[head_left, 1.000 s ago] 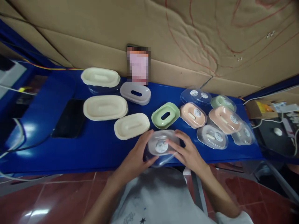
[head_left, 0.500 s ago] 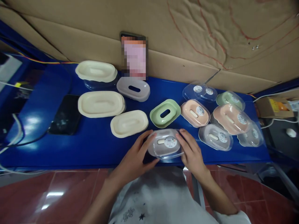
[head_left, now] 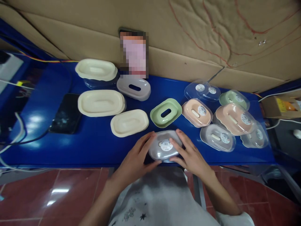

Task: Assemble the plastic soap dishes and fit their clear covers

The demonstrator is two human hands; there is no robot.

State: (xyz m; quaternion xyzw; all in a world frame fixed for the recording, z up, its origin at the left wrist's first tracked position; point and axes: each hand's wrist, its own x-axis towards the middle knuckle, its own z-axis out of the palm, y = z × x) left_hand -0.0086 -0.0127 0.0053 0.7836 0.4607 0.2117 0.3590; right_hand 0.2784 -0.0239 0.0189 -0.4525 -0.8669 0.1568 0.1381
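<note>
A grey oval plastic box with a clear lid (head_left: 159, 153) sits at the table's front edge, a round printed label on its top. My left hand (head_left: 138, 153) curls round the left end, thumb at the front and fingers at the back. Across the right end lies my right hand (head_left: 193, 154), gripping it with one finger on the lid near the label and the thumb along the front. Just behind it rests a green oval tray with a slot (head_left: 158, 118). A cream oval piece (head_left: 129, 123) lies behind my left hand.
More cream pieces (head_left: 101, 103) and a grey slotted tray (head_left: 122, 85) stand at the back left. To the right are several lidded boxes, including a peach one (head_left: 190, 119), and clear lids (head_left: 191, 91). A dark tablet-like object (head_left: 66, 113) lies left. A blurred-out screen (head_left: 136, 55) leans on the cardboard.
My right hand has shifted left over the lid, one finger now near the label. The clear lid now sits more squarely over the grey box. My left hand stays at the left end.
</note>
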